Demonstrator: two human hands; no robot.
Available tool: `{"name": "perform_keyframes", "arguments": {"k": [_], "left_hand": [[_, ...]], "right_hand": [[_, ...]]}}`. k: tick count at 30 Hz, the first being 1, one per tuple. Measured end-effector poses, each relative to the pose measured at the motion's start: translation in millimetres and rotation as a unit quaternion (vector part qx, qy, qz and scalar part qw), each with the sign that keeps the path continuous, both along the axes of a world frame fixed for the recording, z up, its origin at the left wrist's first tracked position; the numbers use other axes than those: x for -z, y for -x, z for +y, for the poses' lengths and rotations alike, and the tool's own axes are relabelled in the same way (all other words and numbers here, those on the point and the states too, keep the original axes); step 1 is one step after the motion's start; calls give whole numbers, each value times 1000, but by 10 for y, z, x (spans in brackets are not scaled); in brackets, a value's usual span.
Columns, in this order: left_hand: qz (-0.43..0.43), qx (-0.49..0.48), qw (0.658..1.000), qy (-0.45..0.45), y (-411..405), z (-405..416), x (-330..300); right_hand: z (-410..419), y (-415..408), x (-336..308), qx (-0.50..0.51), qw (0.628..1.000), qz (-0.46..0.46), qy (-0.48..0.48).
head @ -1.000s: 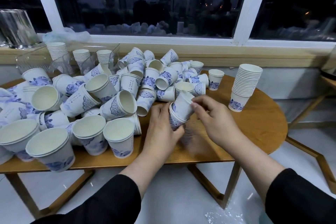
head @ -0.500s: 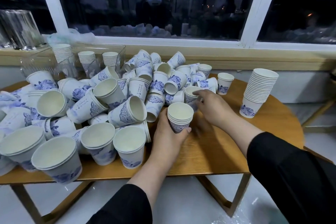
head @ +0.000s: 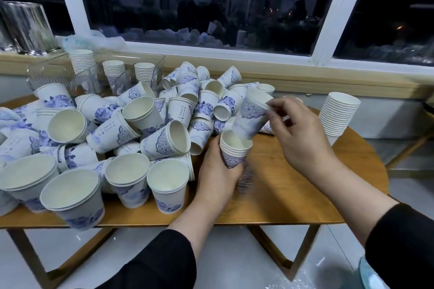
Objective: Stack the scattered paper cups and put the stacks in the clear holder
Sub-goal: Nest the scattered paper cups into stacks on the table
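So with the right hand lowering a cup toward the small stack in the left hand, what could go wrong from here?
1. The cup in the right hand is tilted, so it may catch the rim of the small stack held by the left hand and seat crooked.
2. Both hands work right beside the loose pile; a nudge could roll cups off the table.
3. The tall stack stands near the table's edge and could topple.

wooden table (head: 293, 199) bears scattered paper cups (head: 131, 129), clear holder (head: 94, 75).

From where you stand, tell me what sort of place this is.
Probably an office break room or pantry at night: a wooden table heaped with paper cups beneath a large dark window.
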State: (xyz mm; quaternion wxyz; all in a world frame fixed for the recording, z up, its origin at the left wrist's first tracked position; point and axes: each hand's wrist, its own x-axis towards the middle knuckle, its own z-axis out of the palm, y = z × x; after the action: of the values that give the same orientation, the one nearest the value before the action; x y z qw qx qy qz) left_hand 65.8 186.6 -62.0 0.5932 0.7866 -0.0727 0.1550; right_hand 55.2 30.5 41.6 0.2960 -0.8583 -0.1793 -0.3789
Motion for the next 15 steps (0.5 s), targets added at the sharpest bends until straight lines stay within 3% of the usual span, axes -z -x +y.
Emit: {"name": "perform_keyframes", "arguments": {"k": [5,9,15], "left_hand": [[19,-10,1000,17,-67,20,-42],[23,-27,999,5,-112,10,-19],[21,-36,999,24,-132,20,30]], "right_hand": [[83,-85,126,-85,978,136,136],[55,-311,177,5,996,93,-10],[80,-1004,155,61,958,274,-62]]}}
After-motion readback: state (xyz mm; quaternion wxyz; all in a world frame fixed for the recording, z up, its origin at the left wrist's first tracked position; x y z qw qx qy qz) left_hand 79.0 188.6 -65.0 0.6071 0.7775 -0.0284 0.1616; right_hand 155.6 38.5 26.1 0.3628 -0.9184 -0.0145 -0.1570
